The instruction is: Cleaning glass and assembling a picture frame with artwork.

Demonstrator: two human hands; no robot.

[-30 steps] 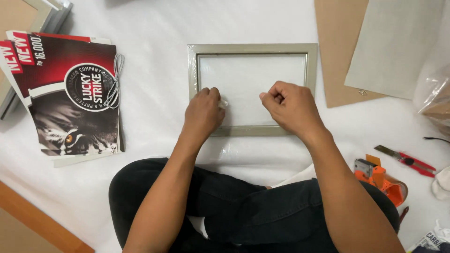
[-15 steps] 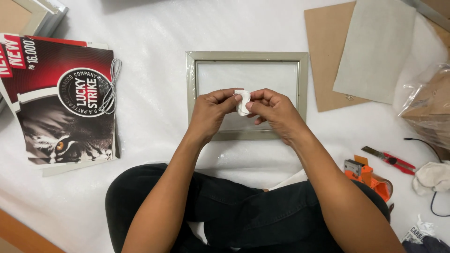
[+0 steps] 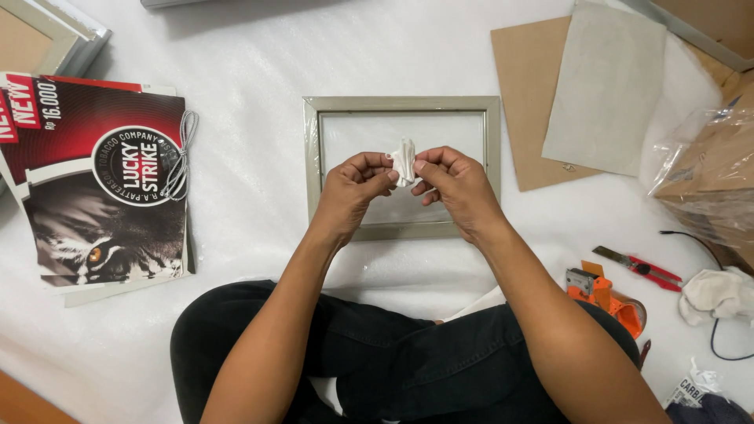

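Note:
A silver-grey picture frame (image 3: 311,157) with a pale glass pane lies flat on the white sheet in front of me. Above its pane, my left hand (image 3: 353,184) and my right hand (image 3: 455,182) pinch a small crumpled white wad (image 3: 404,161) between their fingertips, one hand on each side. The wad is lifted clear of the glass.
A stack of dark red printed posters (image 3: 94,180) with a coiled grey cord (image 3: 182,157) lies at left. A brown backing board (image 3: 522,102) and a grey sheet (image 3: 609,86) lie at upper right. An orange staple gun (image 3: 601,294), red cutter (image 3: 640,267), white cloth (image 3: 715,294) and wrapped box (image 3: 707,180) sit at right.
Both hands were pressed on the frame's lower pane a second ago. They lifted together with the white wad between their fingers and now hold it a little higher over the glass.

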